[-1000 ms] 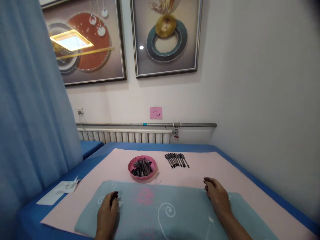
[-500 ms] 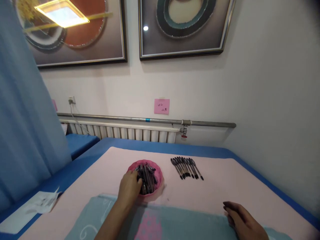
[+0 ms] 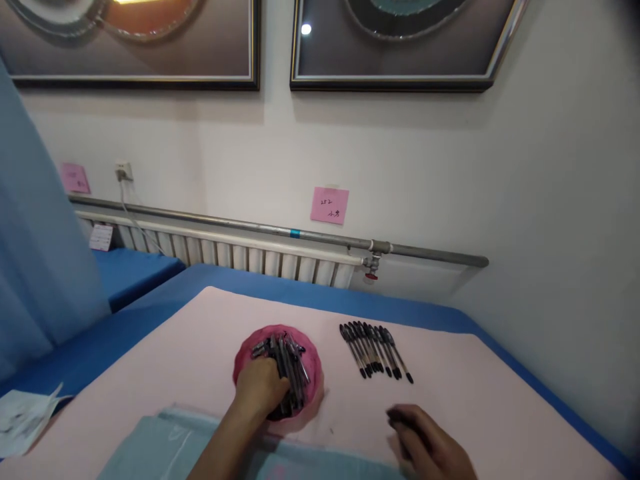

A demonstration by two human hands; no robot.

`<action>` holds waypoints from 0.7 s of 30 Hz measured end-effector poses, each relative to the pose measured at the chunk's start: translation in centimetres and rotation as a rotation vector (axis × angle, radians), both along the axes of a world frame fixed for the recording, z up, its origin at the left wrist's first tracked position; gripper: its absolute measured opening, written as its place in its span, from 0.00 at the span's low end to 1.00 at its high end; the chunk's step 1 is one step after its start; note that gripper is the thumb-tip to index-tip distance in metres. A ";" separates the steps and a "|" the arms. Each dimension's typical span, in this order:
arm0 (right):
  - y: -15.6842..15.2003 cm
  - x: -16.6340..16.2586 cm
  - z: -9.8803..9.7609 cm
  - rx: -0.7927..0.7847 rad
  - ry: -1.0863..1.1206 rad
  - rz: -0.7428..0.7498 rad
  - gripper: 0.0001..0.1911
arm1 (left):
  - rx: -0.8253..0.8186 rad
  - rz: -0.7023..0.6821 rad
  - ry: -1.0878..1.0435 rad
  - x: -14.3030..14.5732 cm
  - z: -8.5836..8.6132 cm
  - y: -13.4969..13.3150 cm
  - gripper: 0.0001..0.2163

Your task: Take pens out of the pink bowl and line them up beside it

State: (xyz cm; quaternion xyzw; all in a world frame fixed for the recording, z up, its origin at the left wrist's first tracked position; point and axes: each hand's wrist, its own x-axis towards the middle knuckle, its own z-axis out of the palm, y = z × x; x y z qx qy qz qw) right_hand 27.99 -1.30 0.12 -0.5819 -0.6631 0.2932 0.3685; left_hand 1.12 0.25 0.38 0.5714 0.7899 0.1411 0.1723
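Note:
A round pink basket (image 3: 311, 407) holds a jumble of black-and-clear pens (image 3: 295, 373). My left hand (image 3: 261, 387) reaches into its left side, closed among the pens; its fingertips are hidden, and it seems to grip a pen. Right of the basket lies a row of several similar pens (image 3: 376, 350), side by side, dark ends up and down. My right hand (image 3: 430, 443) hovers over the pink sheet in front of that row. Its fingers are loosely bent, with dark tips and a gap at the thumb; no object shows in it.
A pink sheet (image 3: 200, 347) covers the blue bed (image 3: 300, 287). Folded light-blue cloth (image 3: 150, 440) lies at the near edge. White papers (image 3: 25, 420) are at left, beside a blue curtain (image 3: 45, 233). A radiator (image 3: 240, 257) and pipe (image 3: 430, 255) run along the wall.
The view has tilted down and shifted. My left hand has gone deeper into the basket and closed. My right hand has moved left, nearer the pen row, with its fingers more bent.

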 end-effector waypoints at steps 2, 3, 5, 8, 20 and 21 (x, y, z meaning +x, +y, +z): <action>1.1 -3.5 1.7 0.067 -0.123 0.226 0.11 | 0.037 0.012 -0.040 -0.6 -0.1 -0.1 0.12; 1.9 -5.1 2.5 0.099 -0.190 0.310 0.11 | 0.055 0.018 -0.052 -1.0 -0.2 -0.2 0.11; 3.5 -8.2 3.7 0.139 -0.389 0.414 0.12 | 0.116 0.047 -0.102 -1.9 -0.4 -0.3 0.10; 5.8 -11.9 3.8 0.115 -0.544 0.424 0.12 | 0.271 0.134 -0.411 -3.0 -0.7 -0.4 0.06; 8.2 -15.5 0.8 0.055 -0.526 0.504 0.13 | 0.483 0.369 -1.670 -4.4 -0.6 -0.3 0.07; 8.2 -15.2 1.0 0.066 -0.490 0.493 0.14 | 0.497 0.388 -1.680 -4.5 -0.7 -0.2 0.07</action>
